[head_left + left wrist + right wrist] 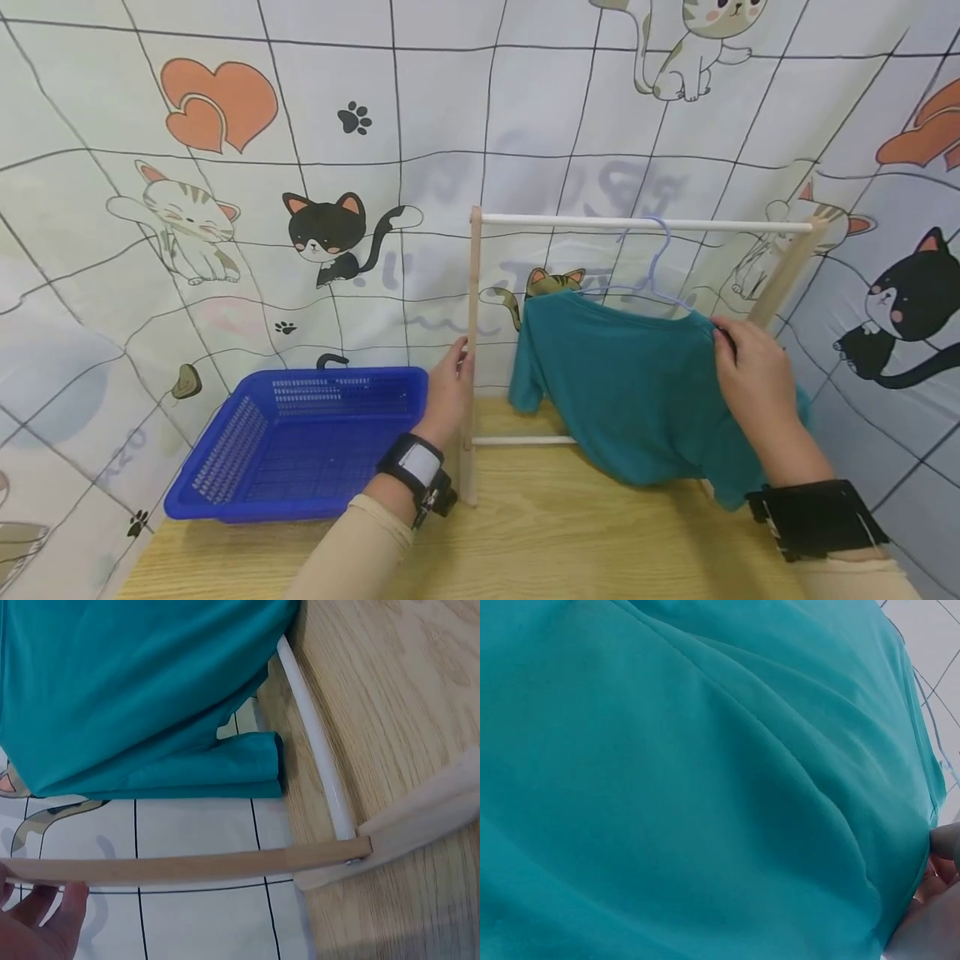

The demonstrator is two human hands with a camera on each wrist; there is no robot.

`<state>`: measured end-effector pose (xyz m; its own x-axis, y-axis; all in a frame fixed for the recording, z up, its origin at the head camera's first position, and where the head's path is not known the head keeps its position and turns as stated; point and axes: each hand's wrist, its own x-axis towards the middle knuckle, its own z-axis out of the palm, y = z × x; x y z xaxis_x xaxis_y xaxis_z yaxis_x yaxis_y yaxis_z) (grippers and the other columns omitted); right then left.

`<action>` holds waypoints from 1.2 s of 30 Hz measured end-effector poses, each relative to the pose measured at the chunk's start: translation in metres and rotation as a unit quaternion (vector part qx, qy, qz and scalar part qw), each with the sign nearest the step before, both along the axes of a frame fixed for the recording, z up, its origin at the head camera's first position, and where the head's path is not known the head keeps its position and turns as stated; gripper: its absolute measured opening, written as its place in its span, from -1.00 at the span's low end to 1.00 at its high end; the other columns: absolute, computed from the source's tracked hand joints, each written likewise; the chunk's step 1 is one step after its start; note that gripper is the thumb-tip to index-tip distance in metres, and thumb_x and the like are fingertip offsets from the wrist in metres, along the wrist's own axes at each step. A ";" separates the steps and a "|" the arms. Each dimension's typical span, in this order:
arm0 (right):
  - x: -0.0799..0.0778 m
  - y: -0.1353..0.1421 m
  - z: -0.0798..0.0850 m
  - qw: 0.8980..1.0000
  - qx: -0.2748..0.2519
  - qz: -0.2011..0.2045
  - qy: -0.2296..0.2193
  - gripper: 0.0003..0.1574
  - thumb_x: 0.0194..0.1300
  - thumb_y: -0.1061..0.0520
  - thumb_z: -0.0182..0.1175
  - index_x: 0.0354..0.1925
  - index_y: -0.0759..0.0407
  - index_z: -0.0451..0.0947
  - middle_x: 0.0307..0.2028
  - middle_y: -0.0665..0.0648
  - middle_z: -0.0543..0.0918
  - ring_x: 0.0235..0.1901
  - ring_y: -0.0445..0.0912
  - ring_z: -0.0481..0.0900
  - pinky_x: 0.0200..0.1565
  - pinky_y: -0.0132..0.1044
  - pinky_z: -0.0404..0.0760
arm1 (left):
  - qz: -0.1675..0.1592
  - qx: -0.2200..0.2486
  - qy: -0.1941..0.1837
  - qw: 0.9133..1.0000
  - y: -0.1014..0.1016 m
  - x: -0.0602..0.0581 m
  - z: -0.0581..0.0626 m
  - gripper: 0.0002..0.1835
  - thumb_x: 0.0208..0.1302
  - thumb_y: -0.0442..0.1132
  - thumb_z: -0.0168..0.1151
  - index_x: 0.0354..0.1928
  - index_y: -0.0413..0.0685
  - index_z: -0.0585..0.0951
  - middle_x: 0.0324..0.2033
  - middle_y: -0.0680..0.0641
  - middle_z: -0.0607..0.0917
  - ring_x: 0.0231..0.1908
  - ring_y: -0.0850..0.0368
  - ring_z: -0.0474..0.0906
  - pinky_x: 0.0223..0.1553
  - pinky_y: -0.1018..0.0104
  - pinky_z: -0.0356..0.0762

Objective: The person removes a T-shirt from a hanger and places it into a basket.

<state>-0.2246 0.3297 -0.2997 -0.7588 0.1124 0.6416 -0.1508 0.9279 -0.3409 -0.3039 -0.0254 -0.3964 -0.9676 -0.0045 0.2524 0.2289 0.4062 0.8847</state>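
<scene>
A teal short-sleeved shirt hangs on a light purple hanger, whose hook goes over the white top bar of a small wooden clothes rack. My right hand pinches the shirt at the shoulder by the hanger's right end. In the right wrist view, the shirt's folds fill most of the picture, with fingertips at its edge. My left hand grips the rack's left upright; the left wrist view shows fingers against that wooden post.
To the left, a blue plastic basket with slotted sides stands on the wood-grain table. A white lower bar joins the rack's feet. Cat-printed cloth covers the wall close behind and continues at the right.
</scene>
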 end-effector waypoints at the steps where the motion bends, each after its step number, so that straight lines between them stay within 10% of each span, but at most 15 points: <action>1: 0.000 -0.001 0.000 1.000 -0.001 0.002 0.004 -0.57 0.50 0.11 -0.16 0.12 0.33 0.46 -0.07 0.40 0.54 -0.03 0.31 0.44 -0.03 0.25 0.37 | 0.001 0.001 -0.002 1.000 -0.001 0.000 0.000 -0.53 0.49 -0.04 -0.15 0.39 0.13 0.26 0.16 -0.13 0.54 0.14 0.00 0.49 0.12 0.05 0.50; 27: 0.000 -0.010 0.014 0.995 -0.046 0.000 0.093 -0.61 0.46 0.13 -0.07 0.06 0.33 0.53 -0.07 0.38 0.59 -0.04 0.27 0.49 -0.01 0.16 0.43 | 0.013 -0.035 -0.002 0.999 -0.005 -0.004 -0.007 -0.48 0.48 0.02 -0.16 0.42 0.15 0.22 0.11 -0.11 0.59 0.09 -0.01 0.54 0.08 0.06 0.53; 36: 0.011 -0.002 0.008 0.988 -0.070 -0.015 0.135 -0.64 0.43 0.15 -0.02 0.03 0.30 0.57 -0.13 0.32 0.62 -0.18 0.12 0.50 -0.20 -0.44 0.28 | 0.001 -0.026 0.006 1.000 -0.005 -0.005 -0.005 -0.48 0.48 0.00 -0.15 0.41 0.09 0.23 0.13 -0.15 0.57 0.12 -0.05 0.52 0.09 0.03 0.51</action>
